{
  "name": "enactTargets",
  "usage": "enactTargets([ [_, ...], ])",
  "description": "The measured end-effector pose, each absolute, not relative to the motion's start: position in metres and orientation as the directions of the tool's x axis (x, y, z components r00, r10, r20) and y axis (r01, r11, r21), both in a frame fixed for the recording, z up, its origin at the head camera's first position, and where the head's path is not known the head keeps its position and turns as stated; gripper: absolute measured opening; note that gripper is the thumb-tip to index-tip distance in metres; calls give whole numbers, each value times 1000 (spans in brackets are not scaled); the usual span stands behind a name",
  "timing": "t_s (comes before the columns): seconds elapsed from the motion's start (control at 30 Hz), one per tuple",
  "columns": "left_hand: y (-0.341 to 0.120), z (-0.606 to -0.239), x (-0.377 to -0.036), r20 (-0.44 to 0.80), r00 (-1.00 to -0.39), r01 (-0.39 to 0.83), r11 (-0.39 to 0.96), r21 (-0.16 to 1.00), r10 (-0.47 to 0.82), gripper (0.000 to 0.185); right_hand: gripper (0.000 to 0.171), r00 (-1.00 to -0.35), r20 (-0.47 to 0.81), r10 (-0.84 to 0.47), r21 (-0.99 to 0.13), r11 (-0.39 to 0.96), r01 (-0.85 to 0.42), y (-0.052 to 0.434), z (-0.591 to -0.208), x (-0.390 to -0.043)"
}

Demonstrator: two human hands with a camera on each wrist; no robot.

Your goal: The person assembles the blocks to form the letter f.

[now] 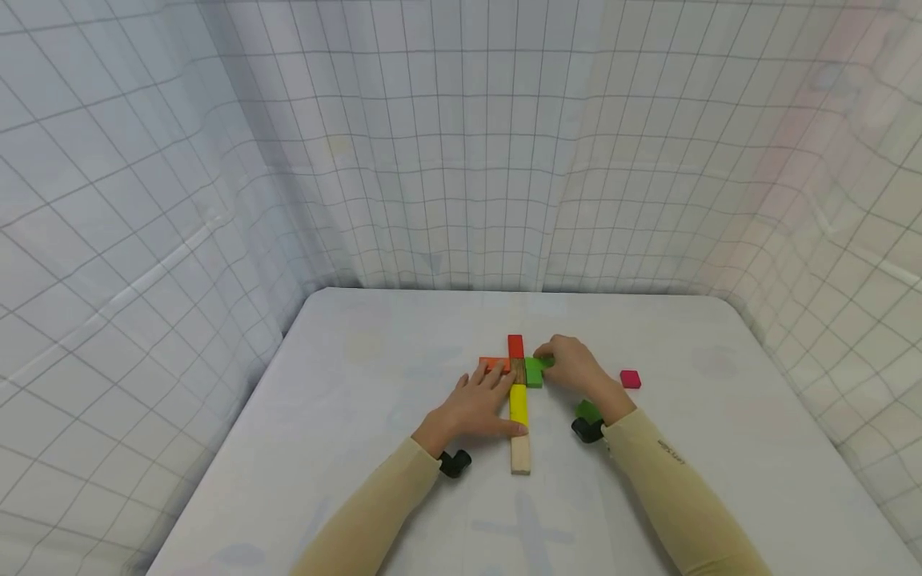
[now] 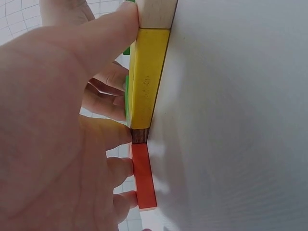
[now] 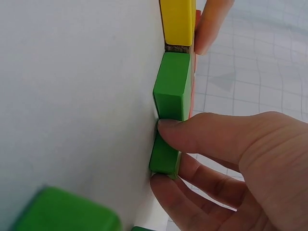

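Resting hand, left: the left hand (image 1: 471, 408) lies flat on the bench (image 1: 360, 384), fingers nearly straight and spread, tips on the orange block (image 1: 490, 364), thumb against the yellow block (image 1: 519, 404) near its joint with the plain wood block (image 1: 520, 454).
Left grip: spread and pressing, not curled round anything; it looks like it steadies the row.
Cross of blocks: laid flat at mid-bench; the red block (image 1: 515, 346) is the far arm, a dark brown block (image 1: 518, 370) sits at the centre, and the yellow and plain wood pieces run toward the person.
Green block: the bright green block (image 1: 534, 373) lies just right of the centre piece, touching it; the right wrist view shows it flat on the bench with a second green piece (image 3: 164, 156) end-to-end beyond it.
Right grip: the right hand (image 1: 576, 370) pinches that second green piece, thumb (image 3: 202, 137) on one edge and a finger under the other, closed snugly.
Handling: likely light, stiff painted wood with smooth faces that slide easily; best held by the two long side edges, low, so neighbours stay put.
Loose pieces: another green block (image 1: 587, 411) lies by the right wrist; a magenta block (image 1: 630, 379) sits well apart to the right.
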State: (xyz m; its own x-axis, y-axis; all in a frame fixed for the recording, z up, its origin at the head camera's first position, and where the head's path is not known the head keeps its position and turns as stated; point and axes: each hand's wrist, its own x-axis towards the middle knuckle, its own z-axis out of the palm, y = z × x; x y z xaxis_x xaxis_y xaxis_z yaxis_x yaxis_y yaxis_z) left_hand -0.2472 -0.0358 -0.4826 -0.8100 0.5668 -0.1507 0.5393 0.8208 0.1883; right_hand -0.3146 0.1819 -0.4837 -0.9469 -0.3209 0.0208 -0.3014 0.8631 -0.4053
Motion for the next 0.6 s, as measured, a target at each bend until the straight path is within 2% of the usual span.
enactTargets([
  [0.6, -35, -482, -248, -155, -808, 540, 819, 193, 569, 100, 30, -945, 21, -327, -404, 862, -307, 182, -484, -314],
])
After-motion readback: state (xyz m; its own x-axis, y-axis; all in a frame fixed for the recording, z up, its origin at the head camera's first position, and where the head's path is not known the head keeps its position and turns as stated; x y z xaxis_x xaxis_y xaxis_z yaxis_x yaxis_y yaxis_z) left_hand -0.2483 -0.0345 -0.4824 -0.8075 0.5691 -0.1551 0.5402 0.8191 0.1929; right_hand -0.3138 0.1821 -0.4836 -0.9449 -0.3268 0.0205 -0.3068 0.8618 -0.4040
